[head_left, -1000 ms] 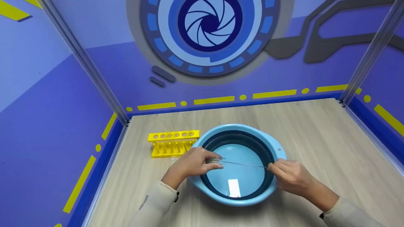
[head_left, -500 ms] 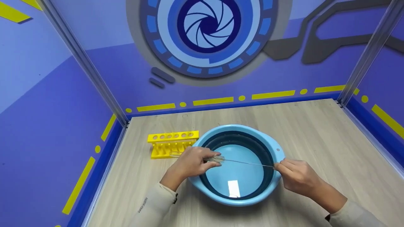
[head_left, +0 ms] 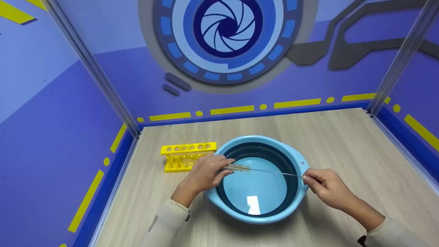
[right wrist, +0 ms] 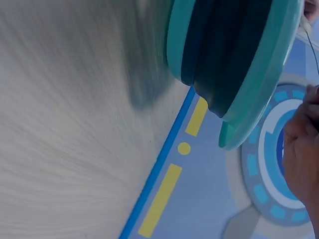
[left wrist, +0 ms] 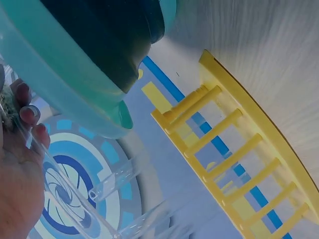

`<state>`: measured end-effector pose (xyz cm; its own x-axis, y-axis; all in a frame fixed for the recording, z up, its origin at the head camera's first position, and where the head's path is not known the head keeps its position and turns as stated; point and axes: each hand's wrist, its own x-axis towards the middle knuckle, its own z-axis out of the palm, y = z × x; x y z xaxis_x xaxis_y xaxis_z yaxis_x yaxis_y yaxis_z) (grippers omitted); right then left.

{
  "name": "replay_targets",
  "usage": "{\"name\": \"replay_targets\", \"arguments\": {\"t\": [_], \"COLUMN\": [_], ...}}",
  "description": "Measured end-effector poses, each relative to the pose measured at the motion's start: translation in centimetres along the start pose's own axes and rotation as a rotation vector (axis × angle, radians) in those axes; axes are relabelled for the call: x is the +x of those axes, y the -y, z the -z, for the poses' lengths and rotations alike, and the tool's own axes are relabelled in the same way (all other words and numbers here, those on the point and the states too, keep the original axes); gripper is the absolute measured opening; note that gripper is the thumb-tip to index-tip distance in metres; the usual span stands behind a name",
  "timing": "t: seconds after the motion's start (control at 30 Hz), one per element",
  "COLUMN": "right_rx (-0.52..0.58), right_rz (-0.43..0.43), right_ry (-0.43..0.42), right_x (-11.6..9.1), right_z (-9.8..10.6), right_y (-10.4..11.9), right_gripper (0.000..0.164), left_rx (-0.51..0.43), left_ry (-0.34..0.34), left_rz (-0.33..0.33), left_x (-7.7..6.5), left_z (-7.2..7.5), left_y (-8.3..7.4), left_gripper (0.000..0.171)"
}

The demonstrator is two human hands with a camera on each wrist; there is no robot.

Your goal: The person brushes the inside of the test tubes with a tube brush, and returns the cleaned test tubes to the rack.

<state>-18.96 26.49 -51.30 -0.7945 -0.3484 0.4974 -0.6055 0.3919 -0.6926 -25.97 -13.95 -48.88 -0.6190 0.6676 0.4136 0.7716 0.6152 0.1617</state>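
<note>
My left hand (head_left: 207,171) holds a clear test tube (left wrist: 75,199) over the left side of a blue basin (head_left: 257,219). From the tube's mouth end, by the thumb and fingers, the pale bristles of a test tube brush (head_left: 241,167) stick out. Its thin wire handle (head_left: 274,172) runs rightward across the basin. At the wire's end, over the right rim, my right hand (head_left: 327,188) pinches it between thumb and fingers. The left palm hides part of the tube in the head view.
Left of the basin stands a yellow test tube rack (head_left: 188,147), close to the left hand. Clear tubes (left wrist: 117,181) show beside the rack in the left wrist view. Patterned blue panels (head_left: 113,79) wall in the wooden table (head_left: 343,144).
The right hand has moved right and slightly up, drawing the wire along. More of the brush's bristles now show beyond the left hand, which has shifted slightly left.
</note>
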Motion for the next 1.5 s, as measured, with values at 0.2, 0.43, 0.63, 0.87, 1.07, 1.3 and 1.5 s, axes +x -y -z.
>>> {"name": "replay_targets", "arguments": {"t": [0.2, 0.43, 0.63, 0.87, 1.07, 1.3, 1.5], "right_rx": [0.2, 0.333, 0.252, 0.101, -0.12, -0.231, -0.176], "right_rz": [-0.167, -0.232, -0.226, -0.179, 0.045, 0.247, 0.098], "right_ry": [0.112, 0.161, 0.106, -0.017, -0.15, -0.276, -0.241], "right_x": [0.2, 0.1, -0.3, -1.0, -1.2, -1.0, -1.1], "right_z": [1.2, 1.9, 1.9, 1.7, 1.1, 0.8, 0.8], "right_y": [0.0, -0.3, -0.5, -0.4, -1.1, -2.4, -1.6], "right_gripper": [0.029, 0.027, 0.028, 0.029, 0.038, 0.041, 0.04], "left_rx": [0.043, 0.056, 0.045, -0.12, -0.169, -0.206, -0.172], "left_ry": [-0.072, -0.107, -0.089, 0.022, 0.048, 0.023, -0.033], "left_rz": [-0.007, 0.008, 0.034, 0.203, 0.265, 0.254, 0.219], "left_x": [-0.2, -0.4, -0.5, -1.2, -1.3, -1.3, -1.1], "left_z": [0.3, 0.6, 0.7, 1.4, 1.6, 0.8, 0.3], "left_y": [0.5, 1.1, 1.3, 1.2, 1.0, 0.9, 0.9], "left_gripper": [0.036, 0.037, 0.037, 0.031, 0.022, 0.024, 0.024]}}
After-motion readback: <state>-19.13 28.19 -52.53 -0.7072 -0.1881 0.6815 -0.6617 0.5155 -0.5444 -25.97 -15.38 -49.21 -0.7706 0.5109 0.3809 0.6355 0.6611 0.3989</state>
